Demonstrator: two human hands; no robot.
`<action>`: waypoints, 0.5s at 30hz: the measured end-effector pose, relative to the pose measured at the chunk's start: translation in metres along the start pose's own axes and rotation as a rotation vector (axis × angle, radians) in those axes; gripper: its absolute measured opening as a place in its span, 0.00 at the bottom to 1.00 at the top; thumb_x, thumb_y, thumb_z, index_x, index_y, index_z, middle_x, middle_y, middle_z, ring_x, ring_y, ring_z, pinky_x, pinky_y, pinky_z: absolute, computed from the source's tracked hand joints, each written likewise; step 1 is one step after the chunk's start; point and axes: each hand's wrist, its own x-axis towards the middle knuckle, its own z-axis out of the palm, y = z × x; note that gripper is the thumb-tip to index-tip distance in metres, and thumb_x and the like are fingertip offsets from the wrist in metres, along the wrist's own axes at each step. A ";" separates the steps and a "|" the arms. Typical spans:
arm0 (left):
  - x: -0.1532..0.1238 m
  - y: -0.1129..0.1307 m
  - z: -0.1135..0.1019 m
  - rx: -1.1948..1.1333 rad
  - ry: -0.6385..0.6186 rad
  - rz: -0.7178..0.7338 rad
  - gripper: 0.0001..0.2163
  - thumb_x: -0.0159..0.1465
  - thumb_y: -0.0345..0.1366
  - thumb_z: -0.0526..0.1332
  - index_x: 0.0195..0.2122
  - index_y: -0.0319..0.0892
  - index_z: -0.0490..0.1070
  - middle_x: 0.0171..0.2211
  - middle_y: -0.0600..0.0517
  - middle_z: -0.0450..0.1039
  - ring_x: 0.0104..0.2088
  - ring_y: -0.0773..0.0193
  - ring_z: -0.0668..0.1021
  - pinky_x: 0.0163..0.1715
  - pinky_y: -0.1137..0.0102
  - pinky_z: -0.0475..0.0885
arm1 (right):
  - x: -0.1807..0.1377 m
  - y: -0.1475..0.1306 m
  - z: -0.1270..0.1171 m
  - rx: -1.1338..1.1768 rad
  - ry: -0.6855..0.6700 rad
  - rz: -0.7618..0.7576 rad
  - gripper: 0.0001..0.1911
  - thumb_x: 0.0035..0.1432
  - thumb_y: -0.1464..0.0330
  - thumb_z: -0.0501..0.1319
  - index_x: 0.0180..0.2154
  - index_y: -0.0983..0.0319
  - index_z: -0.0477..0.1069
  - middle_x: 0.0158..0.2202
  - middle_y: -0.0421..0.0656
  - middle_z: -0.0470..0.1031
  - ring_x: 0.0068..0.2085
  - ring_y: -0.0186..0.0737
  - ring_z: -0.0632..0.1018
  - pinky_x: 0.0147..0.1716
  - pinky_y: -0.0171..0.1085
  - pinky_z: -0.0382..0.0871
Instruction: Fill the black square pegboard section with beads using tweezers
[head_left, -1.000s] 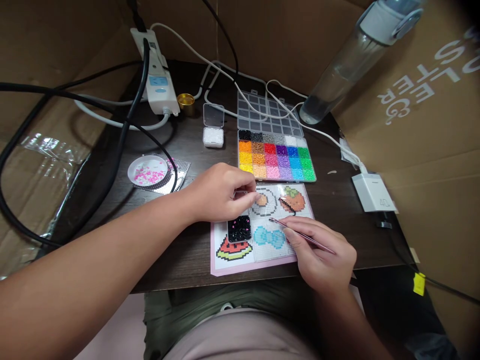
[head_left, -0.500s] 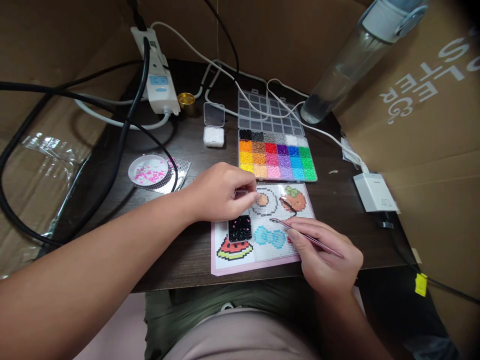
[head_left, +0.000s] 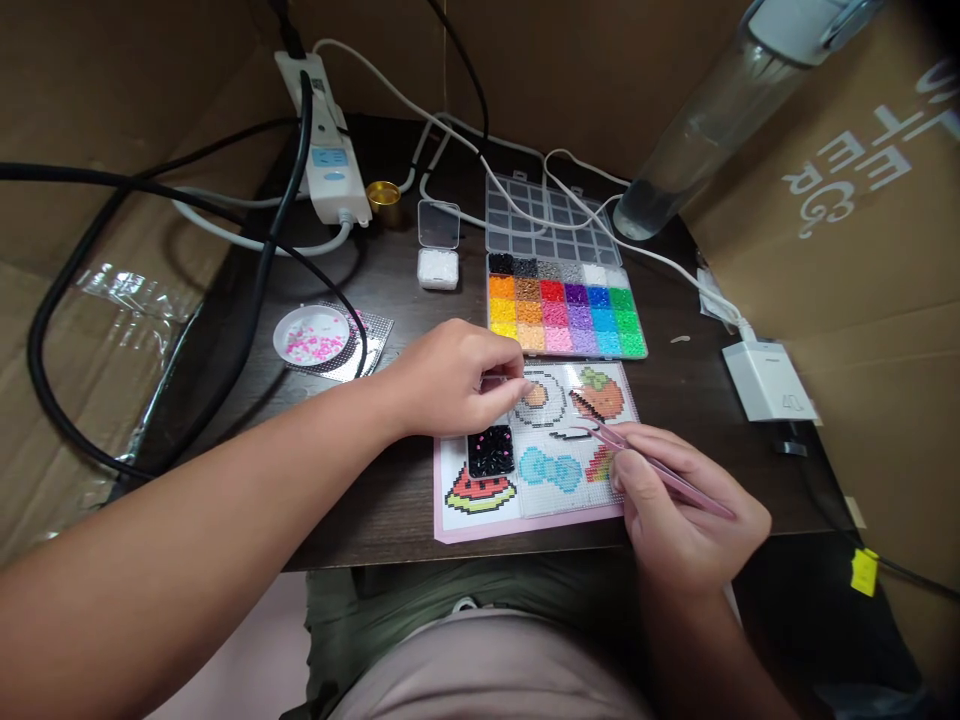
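Observation:
My left hand [head_left: 469, 380] is closed, thumb and forefinger pinched on the clear lid of a small box of black beads [head_left: 491, 452]; the fingers hide most of that lid. A few pink beads lie among the black ones. The box rests over the left part of a clear pegboard [head_left: 551, 505] on a pattern sheet. My right hand [head_left: 694, 500] grips pink tweezers [head_left: 667, 475], their tips parted just above the board, between the egg and tomato-like designs and the blue bow [head_left: 551, 468]. Dark streaks lie near the tips; I cannot tell whether they are beads or shadow.
Behind the board is an open compartment case of coloured beads [head_left: 566, 310]. A white-bead box [head_left: 438, 268], a dish of pink and white beads [head_left: 311, 337] and a gold cup [head_left: 384, 198] stand leftward. Cables, a power strip [head_left: 330, 165], a bottle [head_left: 690, 140] and a charger [head_left: 769, 380] surround them.
My right hand has drawn the tweezers to the right, and their tips are now wider apart. My left hand keeps its pinch. The whole view has shifted slightly.

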 end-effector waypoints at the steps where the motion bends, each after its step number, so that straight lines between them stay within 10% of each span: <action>1: 0.000 0.000 0.000 0.000 -0.002 0.000 0.07 0.61 0.35 0.62 0.28 0.38 0.75 0.20 0.56 0.70 0.21 0.73 0.67 0.24 0.74 0.59 | -0.001 0.000 0.000 0.016 0.039 0.011 0.08 0.53 0.76 0.69 0.36 0.60 0.81 0.36 0.43 0.83 0.36 0.44 0.84 0.33 0.42 0.80; 15: 0.000 0.001 0.003 0.010 0.008 0.002 0.08 0.61 0.35 0.62 0.28 0.38 0.75 0.20 0.56 0.71 0.21 0.73 0.68 0.24 0.73 0.59 | -0.003 -0.002 0.007 0.162 0.270 0.031 0.05 0.56 0.72 0.68 0.37 0.64 0.79 0.20 0.35 0.77 0.22 0.37 0.80 0.24 0.42 0.81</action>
